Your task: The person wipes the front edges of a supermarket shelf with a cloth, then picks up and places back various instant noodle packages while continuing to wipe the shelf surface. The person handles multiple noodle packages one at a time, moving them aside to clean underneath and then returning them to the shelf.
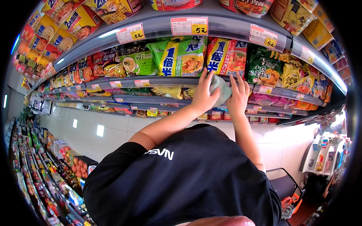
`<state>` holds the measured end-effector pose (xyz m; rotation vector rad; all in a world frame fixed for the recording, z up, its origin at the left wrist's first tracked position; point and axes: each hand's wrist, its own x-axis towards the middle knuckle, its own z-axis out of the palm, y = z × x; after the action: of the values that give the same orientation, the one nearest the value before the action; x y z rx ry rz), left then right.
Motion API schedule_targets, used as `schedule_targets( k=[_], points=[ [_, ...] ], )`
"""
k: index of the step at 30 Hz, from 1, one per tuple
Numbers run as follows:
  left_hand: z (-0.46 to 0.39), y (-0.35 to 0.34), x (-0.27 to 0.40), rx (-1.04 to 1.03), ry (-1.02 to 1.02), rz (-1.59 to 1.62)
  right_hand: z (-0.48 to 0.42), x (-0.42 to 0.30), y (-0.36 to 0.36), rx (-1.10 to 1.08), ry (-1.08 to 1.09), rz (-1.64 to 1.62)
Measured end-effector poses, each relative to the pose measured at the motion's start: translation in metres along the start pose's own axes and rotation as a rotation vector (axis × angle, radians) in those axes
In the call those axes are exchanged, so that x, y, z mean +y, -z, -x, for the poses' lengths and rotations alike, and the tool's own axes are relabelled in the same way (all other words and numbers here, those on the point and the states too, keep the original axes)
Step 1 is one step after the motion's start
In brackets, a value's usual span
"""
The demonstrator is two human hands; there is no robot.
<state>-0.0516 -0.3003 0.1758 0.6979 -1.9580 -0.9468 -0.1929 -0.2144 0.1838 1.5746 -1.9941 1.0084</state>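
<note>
Both my hands are raised to the front edge of a grey store shelf [169,82] stocked with instant noodle packs. A folded grey-green cloth [222,89] lies between them. My left hand [206,91] grips the cloth's left side, its thumb over it and its fingertips near the shelf lip. My right hand [238,94] is at the cloth's right side with fingers spread and pointing up; whether it holds the cloth or only touches it, I cannot tell. Behind the fingers stand a green noodle pack [181,58] and a red noodle pack [226,56].
An upper shelf with price tags [189,26] and noodle tubs curves overhead. Lower shelves hold more packets. A black chair [285,180] stands at the lower right. Eggs [79,167] and a long stocked shelf row are at the lower left.
</note>
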Motion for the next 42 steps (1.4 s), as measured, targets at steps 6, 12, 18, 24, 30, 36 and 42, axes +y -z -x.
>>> schedule_targets(
  k=[6,12,18,24,30,36,42],
  points=[
    [0.002,0.004,0.0,-0.052,0.031,0.007,0.001,0.0,0.004,0.038,-0.023,-0.098],
    [0.009,0.014,0.005,-0.027,-0.071,-0.003,0.003,0.003,0.005,0.211,-0.1,-0.311],
    [0.018,0.016,0.006,-0.045,-0.154,0.226,0.024,-0.026,0.003,0.185,-0.239,-0.778],
    [0.022,0.021,0.016,-0.052,-0.249,0.313,0.063,-0.059,-0.009,0.11,-0.466,-1.283],
    [0.041,-0.005,0.007,-0.213,-0.339,0.186,0.113,-0.062,-0.017,0.194,-0.542,-1.199],
    [0.068,-0.033,0.001,-0.452,-0.303,0.144,0.149,-0.056,-0.017,0.335,-0.73,-1.149],
    [0.077,-0.043,0.011,-0.524,-0.303,0.213,0.154,-0.054,-0.01,0.38,-0.759,-1.083]
  ],
)
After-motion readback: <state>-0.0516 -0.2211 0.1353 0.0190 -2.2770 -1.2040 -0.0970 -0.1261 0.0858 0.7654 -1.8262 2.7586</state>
